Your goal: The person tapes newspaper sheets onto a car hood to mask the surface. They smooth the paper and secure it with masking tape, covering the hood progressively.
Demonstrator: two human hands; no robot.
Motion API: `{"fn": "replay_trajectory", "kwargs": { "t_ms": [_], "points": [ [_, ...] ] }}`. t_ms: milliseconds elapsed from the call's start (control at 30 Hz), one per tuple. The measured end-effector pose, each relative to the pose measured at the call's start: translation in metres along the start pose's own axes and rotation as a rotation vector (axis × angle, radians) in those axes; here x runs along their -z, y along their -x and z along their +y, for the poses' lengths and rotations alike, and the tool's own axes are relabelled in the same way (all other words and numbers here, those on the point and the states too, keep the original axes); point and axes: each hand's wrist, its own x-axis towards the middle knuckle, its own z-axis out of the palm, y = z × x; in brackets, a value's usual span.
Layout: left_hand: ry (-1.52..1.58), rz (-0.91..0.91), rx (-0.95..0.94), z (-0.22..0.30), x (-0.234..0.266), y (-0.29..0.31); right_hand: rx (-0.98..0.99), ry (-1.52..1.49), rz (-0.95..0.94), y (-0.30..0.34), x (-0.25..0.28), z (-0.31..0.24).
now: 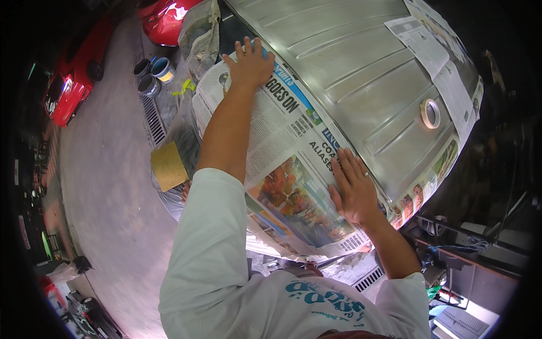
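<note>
A sheet of newspaper lies along the near edge of a silvery, ribbed car roof. My left hand rests on the sheet's far left corner, fingers spread. Farther right, my right hand lies flat on the same sheet, its fingertips close to the roof edge. Neither hand holds anything. The sheet's lower part hangs toward my body. On the right of the roof sits a roll of masking tape, beside more newspaper that covers the far right edge.
Left of the car, a yellow-brown square piece rests against clear plastic sheeting. Several paint buckets stand on the concrete floor by a drain grate. Red cars are farther left. A cluttered bench stands at lower right.
</note>
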Motion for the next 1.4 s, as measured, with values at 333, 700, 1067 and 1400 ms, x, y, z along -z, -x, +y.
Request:
{"fn": "replay_trajectory", "kwargs": {
  "t_ms": [333,700,1067,1400],
  "points": [
    [-0.041,0.091,-0.056,-0.007,0.015,0.051,0.004,0.007,0.042,0.008,-0.006,0.004],
    [0.087,0.108,-0.014,-0.049,0.112,0.377,0.053,-0.058,0.209,0.015,-0.020,0.009],
    [-0.140,0.034,0.484,-0.069,0.125,0.576,-0.153,-0.334,0.219,0.064,0.019,0.032],
    [-0.106,-0.018,0.568,-0.065,0.129,0.569,-0.588,0.027,0.410,0.000,0.023,0.234]
  ]
}}
